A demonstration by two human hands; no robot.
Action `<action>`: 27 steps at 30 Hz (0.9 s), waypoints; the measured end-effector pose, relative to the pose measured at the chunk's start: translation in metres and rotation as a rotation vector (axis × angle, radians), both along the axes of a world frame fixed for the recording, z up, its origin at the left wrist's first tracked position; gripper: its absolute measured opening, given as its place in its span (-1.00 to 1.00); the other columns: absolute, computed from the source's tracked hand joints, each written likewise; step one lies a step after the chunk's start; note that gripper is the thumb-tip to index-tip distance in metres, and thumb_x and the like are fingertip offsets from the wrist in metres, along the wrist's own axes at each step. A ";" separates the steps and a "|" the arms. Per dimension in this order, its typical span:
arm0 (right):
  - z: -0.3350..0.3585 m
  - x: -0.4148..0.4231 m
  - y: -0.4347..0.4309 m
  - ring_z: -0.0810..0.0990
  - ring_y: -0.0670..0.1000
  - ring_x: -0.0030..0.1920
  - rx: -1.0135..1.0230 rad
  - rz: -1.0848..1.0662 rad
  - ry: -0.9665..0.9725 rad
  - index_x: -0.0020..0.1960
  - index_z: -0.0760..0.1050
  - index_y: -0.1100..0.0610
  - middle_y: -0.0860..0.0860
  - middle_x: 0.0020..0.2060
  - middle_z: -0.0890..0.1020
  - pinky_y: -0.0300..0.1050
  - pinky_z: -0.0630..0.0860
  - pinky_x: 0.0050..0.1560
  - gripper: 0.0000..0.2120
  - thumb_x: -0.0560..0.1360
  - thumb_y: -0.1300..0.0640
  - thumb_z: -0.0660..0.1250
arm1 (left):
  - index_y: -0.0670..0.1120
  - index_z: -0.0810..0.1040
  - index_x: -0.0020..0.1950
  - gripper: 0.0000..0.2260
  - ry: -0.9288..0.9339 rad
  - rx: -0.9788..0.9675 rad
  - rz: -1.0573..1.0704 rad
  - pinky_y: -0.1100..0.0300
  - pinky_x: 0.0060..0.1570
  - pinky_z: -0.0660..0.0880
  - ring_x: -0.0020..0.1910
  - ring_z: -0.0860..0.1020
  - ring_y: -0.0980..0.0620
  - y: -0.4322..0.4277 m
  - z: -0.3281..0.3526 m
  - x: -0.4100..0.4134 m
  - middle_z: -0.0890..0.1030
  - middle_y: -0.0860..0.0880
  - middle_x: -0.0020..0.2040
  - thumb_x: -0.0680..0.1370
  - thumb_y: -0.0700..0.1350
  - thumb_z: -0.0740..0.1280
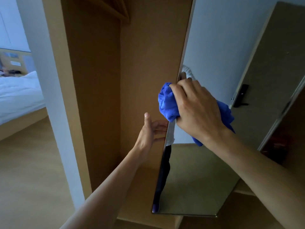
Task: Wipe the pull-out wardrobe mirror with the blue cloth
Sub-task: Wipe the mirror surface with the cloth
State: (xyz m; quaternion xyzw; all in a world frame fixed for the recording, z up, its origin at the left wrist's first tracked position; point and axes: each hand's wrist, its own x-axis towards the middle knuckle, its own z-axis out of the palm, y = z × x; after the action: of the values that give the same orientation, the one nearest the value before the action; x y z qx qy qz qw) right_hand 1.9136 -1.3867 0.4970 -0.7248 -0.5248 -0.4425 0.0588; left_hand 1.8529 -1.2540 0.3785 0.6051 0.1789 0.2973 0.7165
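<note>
R hand (196,109) fingers (177,89) curled round bunched blue cloth (166,103) at mirror (198,179) edge; L hand (148,131) fingers (158,125) straight, spread, tips hidden behind mirror; cloth middle under R hand

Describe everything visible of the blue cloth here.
The blue cloth is soft, bright-blue fabric, crumpled into a wad. The right hand grips it and presses it against the mirror near its left edge. A bunch bulges out on the left; more shows right of and below the hand, which hides its middle.
</note>
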 end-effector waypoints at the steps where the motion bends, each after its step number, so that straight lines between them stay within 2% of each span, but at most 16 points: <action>1: -0.007 0.000 -0.001 0.52 0.17 -0.02 0.000 -0.011 0.010 0.19 0.49 0.21 0.12 0.01 0.55 0.02 0.41 -0.06 -0.59 0.35 0.25 0.24 | 0.03 0.73 0.03 -0.27 -0.003 0.000 -0.012 0.13 -0.01 0.61 0.04 0.70 -0.01 0.001 -0.001 0.000 0.73 -0.08 0.01 0.65 0.33 -0.19; 3: -0.026 -0.001 -0.002 0.51 0.17 -0.01 -0.025 -0.018 0.050 0.21 0.49 0.20 0.10 0.03 0.56 0.06 0.47 -0.05 -0.57 0.34 0.26 0.26 | 0.16 0.75 -0.04 -0.31 -0.014 -0.004 -0.042 0.08 0.08 0.62 0.06 0.69 0.01 0.003 -0.003 0.001 0.74 -0.04 0.02 0.67 0.31 -0.18; 5: -0.050 -0.004 -0.003 0.52 0.16 -0.02 -0.063 -0.022 0.096 0.23 0.49 0.21 0.10 0.04 0.57 0.10 0.50 -0.07 -0.57 0.35 0.24 0.30 | 0.25 0.74 -0.11 -0.34 -0.031 -0.023 -0.077 0.21 -0.07 0.63 0.00 0.71 0.09 0.004 -0.004 0.001 0.75 0.01 -0.03 0.68 0.28 -0.17; 8: -0.086 -0.009 -0.004 0.55 0.16 -0.02 -0.115 -0.037 0.162 0.26 0.50 0.22 0.12 0.07 0.59 0.09 0.54 -0.10 -0.53 0.35 0.28 0.39 | 0.16 0.76 -0.20 -0.31 -0.041 -0.059 -0.094 0.36 -0.27 0.57 -0.11 0.71 0.16 0.008 -0.007 0.002 0.76 0.02 -0.12 0.69 0.28 -0.14; 9: -0.096 -0.010 -0.004 0.56 0.17 -0.02 -0.123 -0.034 0.176 0.26 0.51 0.23 0.13 0.07 0.59 0.09 0.55 -0.10 -0.53 0.34 0.30 0.38 | 0.12 0.77 -0.20 -0.30 -0.043 -0.065 -0.097 0.36 -0.26 0.57 -0.12 0.71 0.17 0.009 -0.008 0.003 0.76 0.02 -0.12 0.68 0.28 -0.13; 12: -0.115 -0.013 -0.006 0.57 0.15 -0.01 -0.149 -0.033 0.206 0.28 0.52 0.23 0.12 0.09 0.60 0.06 0.57 -0.08 -0.57 0.40 0.26 0.36 | 0.04 0.74 -0.10 -0.31 -0.034 -0.017 -0.102 0.25 -0.05 0.53 -0.07 0.69 0.20 0.011 -0.012 0.003 0.75 0.05 -0.08 0.68 0.28 -0.14; 15: -0.119 -0.014 -0.005 0.57 0.13 0.00 -0.162 -0.029 0.224 0.28 0.52 0.21 0.10 0.08 0.60 0.05 0.57 -0.05 -0.59 0.43 0.24 0.40 | 0.05 0.72 -0.07 -0.31 -0.026 0.018 -0.107 0.22 -0.02 0.49 -0.10 0.67 0.24 0.013 -0.013 0.003 0.74 0.09 -0.11 0.68 0.27 -0.17; 20: -0.095 -0.016 -0.002 0.56 0.16 -0.05 -0.062 -0.014 0.209 0.25 0.52 0.25 0.14 0.05 0.60 0.11 0.55 -0.08 -0.55 0.36 0.27 0.42 | 0.07 0.66 -0.01 -0.40 -0.026 -0.025 -0.142 0.36 -0.26 0.58 -0.12 0.70 0.20 0.013 -0.018 0.001 0.75 0.09 -0.14 0.69 0.27 -0.14; 23: -0.073 -0.015 0.002 0.54 0.19 -0.06 0.015 -0.011 0.175 0.22 0.52 0.26 0.15 0.03 0.59 0.13 0.52 -0.07 -0.57 0.35 0.28 0.34 | 0.19 0.64 0.05 -0.43 -0.006 0.007 -0.166 0.21 -0.07 0.62 0.00 0.69 0.15 0.013 -0.024 0.000 0.74 0.10 -0.03 0.68 0.27 -0.17; 25: -0.067 -0.015 0.003 0.54 0.18 -0.06 0.048 -0.019 0.164 0.21 0.53 0.25 0.14 0.02 0.59 0.12 0.51 -0.09 -0.56 0.33 0.29 0.32 | 0.27 0.69 -0.03 -0.39 0.016 0.006 -0.185 0.03 0.14 0.59 0.09 0.67 0.06 0.013 -0.030 0.000 0.73 0.06 0.03 0.68 0.29 -0.18; 27: -0.070 -0.015 0.003 0.54 0.18 -0.05 0.058 -0.028 0.162 0.23 0.53 0.25 0.14 0.03 0.59 0.12 0.51 -0.08 -0.56 0.34 0.29 0.33 | 0.33 0.70 -0.11 -0.37 0.040 0.011 -0.191 -0.07 0.24 0.56 0.16 0.64 -0.03 0.012 -0.039 0.000 0.72 0.02 0.07 0.67 0.30 -0.18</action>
State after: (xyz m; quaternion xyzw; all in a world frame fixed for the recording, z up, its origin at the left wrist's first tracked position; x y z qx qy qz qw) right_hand 1.8986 -1.3839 0.4270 -0.7635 -0.4952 -0.3981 0.1157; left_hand 1.8526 -1.2417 0.3397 0.6291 0.1332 0.2165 0.7346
